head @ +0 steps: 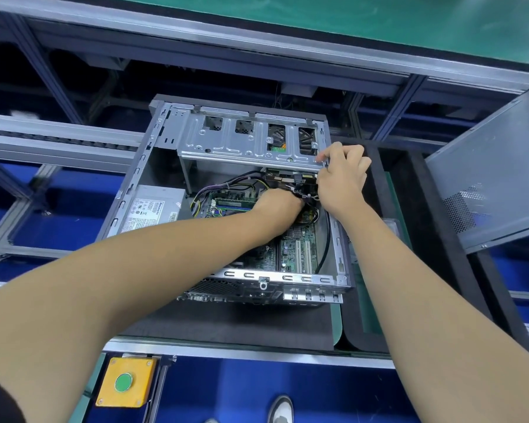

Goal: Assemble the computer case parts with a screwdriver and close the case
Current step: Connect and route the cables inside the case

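On the black foam mat [226, 328] of the workstation, the open grey steel computer case [338, 248] lies on its side with its green motherboard [300, 248] exposed. Your right hand [342, 181] sits at the right end of the silver perforated drive cage [242, 138], fingers curled and pinching at the cage edge; what it pinches is too small to identify. Your left hand [277, 206] reaches under the cage among the black cable bundle [306, 193], its fingers hidden, so its grip cannot be determined.

Hazards from this position: a small fastener released here would likely drop onto the motherboard; pulling on the cables may unseat a connector; a forearm bearing on the case rim may shift the case on the mat.

No screwdriver is visible. The grey vented side panel [498, 175] stands apart at the right edge, partly cut off, so the case remains unclosed. Parts beneath the cage are obscured.
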The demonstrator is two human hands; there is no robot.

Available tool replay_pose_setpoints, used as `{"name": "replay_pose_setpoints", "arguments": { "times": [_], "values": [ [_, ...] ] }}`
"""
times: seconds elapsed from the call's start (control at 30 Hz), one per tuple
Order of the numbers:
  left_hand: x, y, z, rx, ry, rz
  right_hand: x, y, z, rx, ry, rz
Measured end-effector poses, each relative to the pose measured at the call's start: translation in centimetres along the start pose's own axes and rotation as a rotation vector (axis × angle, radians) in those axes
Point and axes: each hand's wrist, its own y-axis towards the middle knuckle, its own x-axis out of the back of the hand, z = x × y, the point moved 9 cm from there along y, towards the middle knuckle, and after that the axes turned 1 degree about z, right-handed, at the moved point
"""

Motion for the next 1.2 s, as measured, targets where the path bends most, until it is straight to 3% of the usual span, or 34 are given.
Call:
{"name": "replay_pose_setpoints", "arguments": {
  "times": [0.17, 0.43, 0.77, 0.93, 1.03, 1.2],
  "values": [
    [0.0, -0.1, 0.1, 0.023, -0.020, -0.004, 0.0, 0.1, -0.1, -0.011, 0.020, 0.005],
    [-1.0, 0.1, 2.5, 0.067, -0.287, 0.044, 0.0, 0.0, -0.2, -0.017, 0.044, 0.002],
    [0.5, -0.9, 4.3, -0.218, -0.301, 0.077, 0.0, 0.1, -0.2, -0.010, 0.034, -0.006],
    [0.7, -0.9, 4.6, -0.276, -0.309, 0.014, 0.0, 0.1, -0.2, -0.012, 0.042, -0.005],
    [0.6, -1.2, 4.7, -0.252, -0.440, 0.059, -0.1, 0.0, -0.2, -0.007, 0.047, 0.005],
    [0.5, -1.7, 5.2, -0.177, -0.505, -0.009, 0.0, 0.1, -0.2, -0.001, 0.043, 0.001]
  ]
}}
